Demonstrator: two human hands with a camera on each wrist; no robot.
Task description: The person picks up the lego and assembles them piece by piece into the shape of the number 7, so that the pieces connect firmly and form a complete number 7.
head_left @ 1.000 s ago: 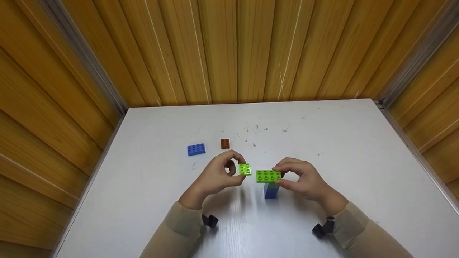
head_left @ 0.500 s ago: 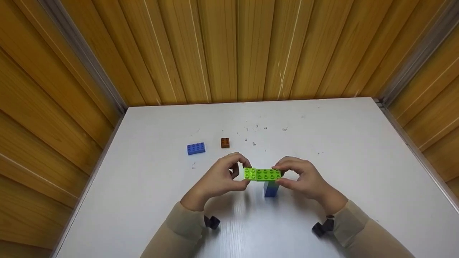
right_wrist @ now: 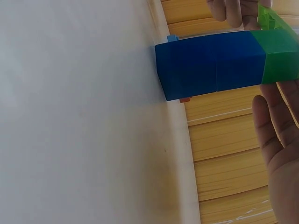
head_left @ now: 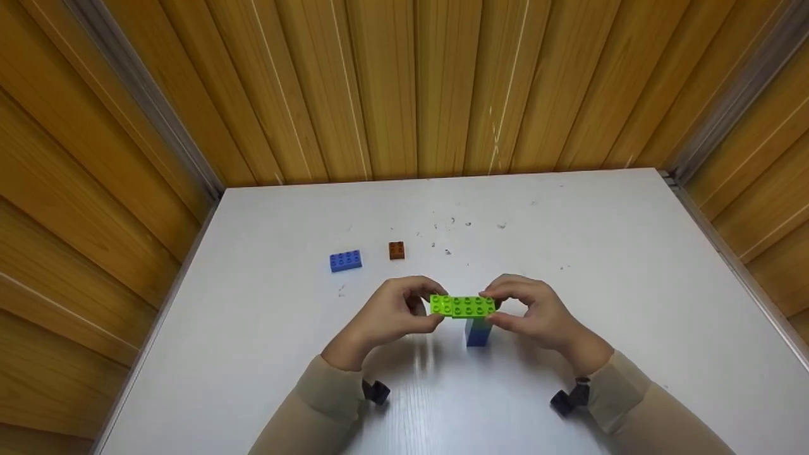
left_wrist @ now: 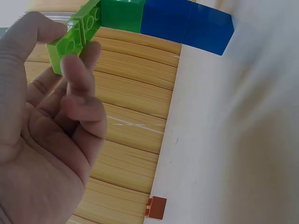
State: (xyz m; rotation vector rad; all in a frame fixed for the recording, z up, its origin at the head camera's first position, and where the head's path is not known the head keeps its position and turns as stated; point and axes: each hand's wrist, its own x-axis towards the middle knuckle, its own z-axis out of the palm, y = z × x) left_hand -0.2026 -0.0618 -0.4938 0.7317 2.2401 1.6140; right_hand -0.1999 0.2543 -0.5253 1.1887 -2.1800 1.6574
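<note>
My left hand [head_left: 392,313] pinches a small lime-green toy brick [head_left: 440,305] between thumb and fingers. That brick sits against the left end of a longer lime-green brick [head_left: 473,307], tops about level. The thumb and fingers of my right hand [head_left: 537,309] grip the long brick's right end. Under the long brick stands an upright tower: a green brick [left_wrist: 121,14] above two blue bricks [left_wrist: 163,18]. In the left wrist view, hollow undersides of the lime bricks show past the tower. Whether the two lime bricks are joined, I cannot tell.
A blue brick [head_left: 346,261] and a small brown brick [head_left: 396,250] lie farther back on the white table [head_left: 253,328], left of the tower. Wood-patterned panels [head_left: 404,88] rise behind the table and along both sides.
My left hand has moved right, bringing the small lime-green brick from apart to against the long one's left end. The right hand and tower have stayed put.
</note>
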